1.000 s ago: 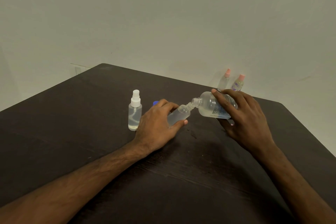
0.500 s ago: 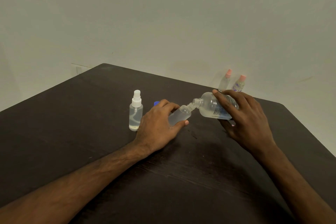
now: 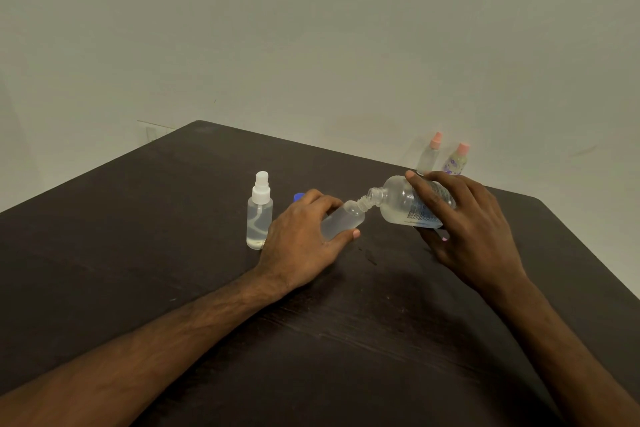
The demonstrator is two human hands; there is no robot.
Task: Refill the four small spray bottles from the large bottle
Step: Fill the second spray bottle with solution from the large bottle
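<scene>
Fingers of the left hand wrap a small uncapped bottle, tilted low over the dark desk. The right hand grips the large clear bottle, tipped so the two necks meet. Its label carries blue print too small to read. A white-capped spray bottle stands upright beside the left hand, and two pink-capped bottles stand at the far edge.
</scene>
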